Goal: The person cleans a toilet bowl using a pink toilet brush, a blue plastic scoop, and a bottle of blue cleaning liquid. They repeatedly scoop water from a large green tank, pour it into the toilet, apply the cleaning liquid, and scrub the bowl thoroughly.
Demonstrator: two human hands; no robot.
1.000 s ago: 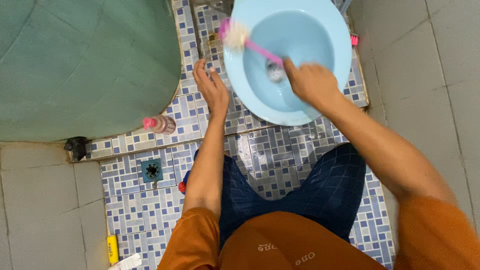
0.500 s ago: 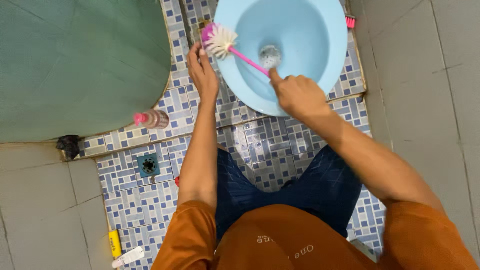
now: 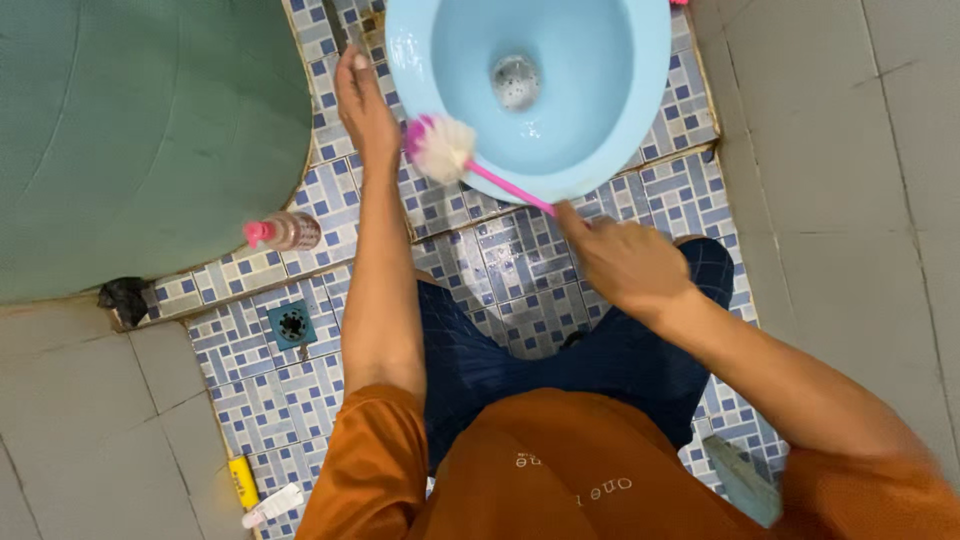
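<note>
The brush head [image 3: 440, 148] has slid from the bowl's far-left rim to its near-left edge. The right hand [image 3: 622, 262] grips the pink handle (running diagonally toward it); the left hand [image 3: 362, 105] lies flat, fingers together, beside the toilet bowl [image 3: 610, 60].

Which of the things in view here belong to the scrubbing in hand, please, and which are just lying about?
In use:
- pink toilet brush, gripped by the right hand, bristles on the rim
- light blue toilet bowl
- left hand, flat on the tiled floor beside the bowl

Lying about:
- pink-capped bottle
- floor drain
- yellow tube
- white tube
- green basin
</note>
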